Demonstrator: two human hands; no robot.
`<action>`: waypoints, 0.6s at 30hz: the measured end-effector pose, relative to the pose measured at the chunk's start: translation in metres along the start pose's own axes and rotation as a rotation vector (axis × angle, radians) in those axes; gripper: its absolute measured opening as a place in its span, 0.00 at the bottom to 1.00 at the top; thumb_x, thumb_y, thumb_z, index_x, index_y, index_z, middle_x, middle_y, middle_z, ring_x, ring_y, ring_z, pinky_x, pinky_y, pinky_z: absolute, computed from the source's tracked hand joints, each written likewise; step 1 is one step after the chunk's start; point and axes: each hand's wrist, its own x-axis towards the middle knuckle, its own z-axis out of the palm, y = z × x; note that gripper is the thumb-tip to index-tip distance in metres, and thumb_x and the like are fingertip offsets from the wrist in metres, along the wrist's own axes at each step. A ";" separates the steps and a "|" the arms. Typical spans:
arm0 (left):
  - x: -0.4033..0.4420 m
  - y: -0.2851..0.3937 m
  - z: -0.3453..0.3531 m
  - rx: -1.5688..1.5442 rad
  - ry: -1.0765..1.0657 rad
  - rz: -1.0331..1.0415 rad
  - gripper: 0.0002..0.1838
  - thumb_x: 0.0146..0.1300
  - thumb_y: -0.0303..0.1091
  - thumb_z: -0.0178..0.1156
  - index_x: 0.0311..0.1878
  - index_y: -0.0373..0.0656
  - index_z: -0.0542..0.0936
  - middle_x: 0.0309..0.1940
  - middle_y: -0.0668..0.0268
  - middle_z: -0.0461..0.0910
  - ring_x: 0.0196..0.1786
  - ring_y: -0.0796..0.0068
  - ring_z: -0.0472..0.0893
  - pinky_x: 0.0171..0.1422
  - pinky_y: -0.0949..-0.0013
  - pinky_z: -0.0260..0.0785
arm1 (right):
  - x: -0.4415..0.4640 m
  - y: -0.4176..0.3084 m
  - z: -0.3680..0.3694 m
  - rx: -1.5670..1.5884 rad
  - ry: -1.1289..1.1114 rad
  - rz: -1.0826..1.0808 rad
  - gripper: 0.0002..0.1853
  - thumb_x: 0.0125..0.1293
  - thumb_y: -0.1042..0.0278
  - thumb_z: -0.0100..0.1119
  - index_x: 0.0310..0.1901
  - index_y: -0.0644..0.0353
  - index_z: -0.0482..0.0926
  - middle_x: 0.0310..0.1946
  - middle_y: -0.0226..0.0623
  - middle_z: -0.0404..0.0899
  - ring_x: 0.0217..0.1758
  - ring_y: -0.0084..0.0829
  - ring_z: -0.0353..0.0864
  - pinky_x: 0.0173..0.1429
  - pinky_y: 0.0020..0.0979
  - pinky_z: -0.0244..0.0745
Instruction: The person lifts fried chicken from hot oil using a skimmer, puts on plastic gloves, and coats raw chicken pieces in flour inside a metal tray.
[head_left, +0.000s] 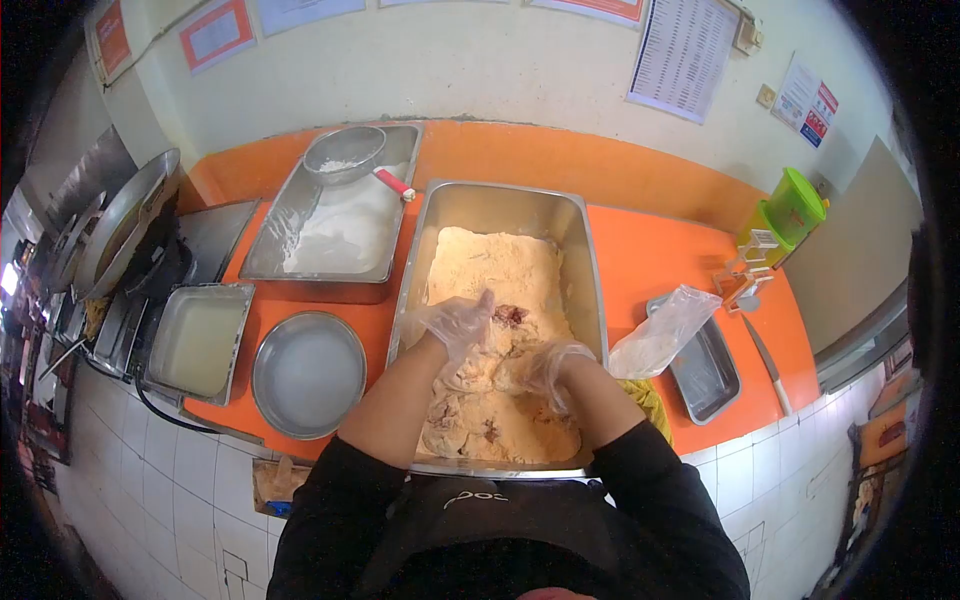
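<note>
A deep metal tray [592,290] in the middle holds orange-tinted flour [495,262] with coated pieces of meat in it. My left hand [462,326], in a clear plastic glove, is over the flour at the tray's left side, fingers apart and thumb up. Just right of it lies a dark red, partly coated piece of meat [510,316]. My right hand [545,371], gloved too, reaches into the flour at the tray's right side among coated pieces; its fingers are largely hidden. Coated pieces [443,425] also lie at the near left corner.
Left of the tray stand a pan of white flour [345,235] with a sieve [345,155], a round pan of liquid [309,375] and a rectangular pan [195,340]. On the right are a plastic bag [665,335], a small tray [705,370], a knife [768,362] and green tubs [795,208].
</note>
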 end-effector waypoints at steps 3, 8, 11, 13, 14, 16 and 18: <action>0.039 -0.030 0.014 0.614 0.101 0.206 0.43 0.57 0.69 0.33 0.41 0.32 0.78 0.43 0.43 0.76 0.46 0.45 0.75 0.52 0.57 0.65 | -0.011 -0.038 -0.038 0.039 -0.128 0.045 0.27 0.54 0.48 0.57 0.50 0.60 0.72 0.42 0.45 0.77 0.42 0.42 0.78 0.45 0.37 0.73; 0.018 -0.011 0.003 0.658 0.081 0.116 0.39 0.58 0.66 0.39 0.42 0.33 0.78 0.42 0.45 0.77 0.48 0.49 0.75 0.54 0.57 0.64 | 0.019 -0.016 0.015 0.622 -0.064 0.011 0.31 0.50 0.50 0.61 0.52 0.62 0.69 0.43 0.44 0.77 0.45 0.40 0.77 0.48 0.35 0.72; 0.011 -0.005 -0.007 0.625 0.070 0.103 0.38 0.57 0.66 0.42 0.41 0.33 0.78 0.40 0.43 0.77 0.47 0.49 0.76 0.51 0.59 0.65 | 0.062 0.004 0.072 1.189 0.009 -0.032 0.28 0.49 0.58 0.65 0.51 0.62 0.70 0.41 0.40 0.77 0.45 0.37 0.76 0.50 0.33 0.70; 0.006 -0.001 -0.009 0.516 0.040 0.074 0.35 0.57 0.63 0.45 0.42 0.34 0.78 0.39 0.43 0.77 0.45 0.49 0.76 0.49 0.60 0.66 | 0.023 -0.021 0.019 0.466 0.349 -0.337 0.24 0.50 0.65 0.65 0.50 0.62 0.71 0.41 0.36 0.77 0.45 0.34 0.76 0.51 0.31 0.69; 0.003 0.002 -0.008 0.420 0.004 0.037 0.32 0.57 0.60 0.47 0.42 0.35 0.77 0.39 0.44 0.77 0.45 0.51 0.76 0.48 0.61 0.67 | 0.014 -0.023 0.001 0.551 0.337 -0.287 0.24 0.50 0.65 0.64 0.49 0.62 0.72 0.42 0.38 0.77 0.45 0.33 0.76 0.51 0.30 0.69; 0.007 -0.006 -0.006 0.457 -0.032 0.155 0.26 0.58 0.53 0.51 0.45 0.37 0.76 0.38 0.47 0.77 0.43 0.54 0.77 0.46 0.62 0.67 | 0.004 -0.022 -0.021 0.713 0.305 -0.189 0.22 0.50 0.65 0.62 0.49 0.61 0.73 0.43 0.41 0.78 0.45 0.31 0.76 0.49 0.30 0.69; 0.016 -0.023 0.000 0.678 -0.060 0.412 0.21 0.59 0.45 0.54 0.48 0.38 0.73 0.39 0.51 0.76 0.42 0.59 0.76 0.44 0.64 0.67 | 0.007 -0.017 -0.015 0.938 0.310 -0.128 0.22 0.50 0.68 0.61 0.49 0.62 0.73 0.43 0.39 0.78 0.45 0.28 0.76 0.49 0.29 0.69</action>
